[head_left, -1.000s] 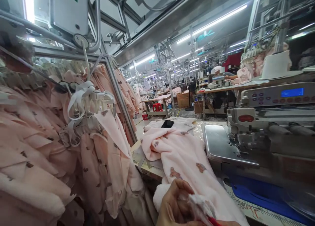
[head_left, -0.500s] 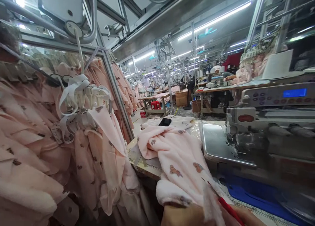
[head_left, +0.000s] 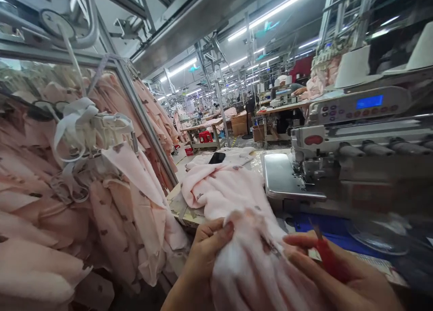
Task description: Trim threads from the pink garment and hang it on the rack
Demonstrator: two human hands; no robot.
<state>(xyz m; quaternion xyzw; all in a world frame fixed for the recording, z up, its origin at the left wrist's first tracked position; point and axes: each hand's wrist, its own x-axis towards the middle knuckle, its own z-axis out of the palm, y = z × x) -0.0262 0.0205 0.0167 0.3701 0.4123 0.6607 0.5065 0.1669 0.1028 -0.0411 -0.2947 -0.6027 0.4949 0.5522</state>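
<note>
A fluffy pink fabric piece (head_left: 233, 198) with small brown animal prints lies across the table edge and bunches up between my hands. My left hand (head_left: 206, 248) pinches a fold of it at the lower middle. My right hand (head_left: 338, 270) is at the lower right, fingers closed round a small red tool (head_left: 326, 254), likely thread snips, and touching the fabric's right side. The lower part of the fabric is blurred.
A grey sewing machine (head_left: 352, 153) with a blue display and a metal plate (head_left: 284, 178) stands at the right. A dark phone (head_left: 217, 158) lies on fabric further back. Many pink garments (head_left: 101, 202) hang from clips on a rack at the left.
Both hands have risen into view, lifting and bunching the pink fabric. The camera has swung a little right and down, so the rack and machine sit further left.
</note>
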